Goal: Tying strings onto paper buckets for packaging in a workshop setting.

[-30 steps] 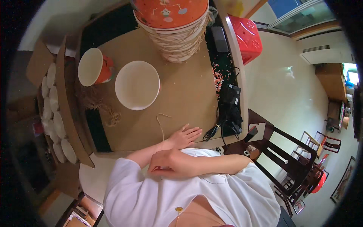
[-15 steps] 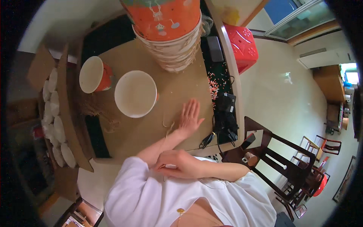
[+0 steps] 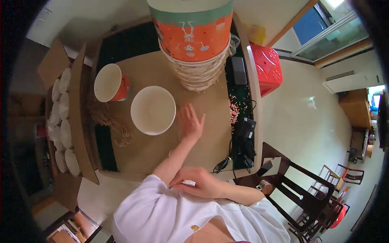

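Left hand (image 3: 191, 124): I see it unclenched beside the round tub (image 3: 153, 110).
Right hand (image 3: 199, 182): curled; I can't tell its grasp.

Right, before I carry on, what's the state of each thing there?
Middle tub: upright, looks empty
Left tub: upright, mouth open
Tub stack: nested, upright
Carton: open, filled with white round items
Small bits: scattered
Black cable: bunched
Left hand: open, beside middle tub
Right hand: fingers curled; grip unclear
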`<state>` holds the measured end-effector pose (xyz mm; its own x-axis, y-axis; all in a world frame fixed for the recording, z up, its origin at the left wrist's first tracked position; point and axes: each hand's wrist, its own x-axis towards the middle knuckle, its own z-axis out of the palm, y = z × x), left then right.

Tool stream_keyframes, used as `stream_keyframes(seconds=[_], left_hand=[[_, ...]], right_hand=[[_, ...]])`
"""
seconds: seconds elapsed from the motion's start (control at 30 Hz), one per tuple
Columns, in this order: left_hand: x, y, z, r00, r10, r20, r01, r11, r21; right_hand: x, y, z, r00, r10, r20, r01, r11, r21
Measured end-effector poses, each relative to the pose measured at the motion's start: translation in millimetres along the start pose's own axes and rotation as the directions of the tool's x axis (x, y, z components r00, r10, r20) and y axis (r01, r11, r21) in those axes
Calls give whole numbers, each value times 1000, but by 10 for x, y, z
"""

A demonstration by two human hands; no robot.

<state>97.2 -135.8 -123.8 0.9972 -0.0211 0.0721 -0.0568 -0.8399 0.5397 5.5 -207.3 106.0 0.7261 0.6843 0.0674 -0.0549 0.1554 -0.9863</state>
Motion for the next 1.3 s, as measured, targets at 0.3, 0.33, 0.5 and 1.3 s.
stream_keyframes(seconds=[0.3,0.33,0.5,1.3], left_hand=[[387,222,117,995,20,-102,0,982,189],[415,308,146,993,29,-115,-5,978,209],[361,266,301,962,249,111,-266,948,175],[-695,683,81,733,647,209,-600,760,-249]], right_hand=[[-21,83,-53,1000,14,3,-14,999,35],[-22,106,-63,1000,15,-21,-14,999,47],[-8,122,-102,997,63,38,-66,994,85],[35,-13,-70,945,-77,-317,84,996,9]])
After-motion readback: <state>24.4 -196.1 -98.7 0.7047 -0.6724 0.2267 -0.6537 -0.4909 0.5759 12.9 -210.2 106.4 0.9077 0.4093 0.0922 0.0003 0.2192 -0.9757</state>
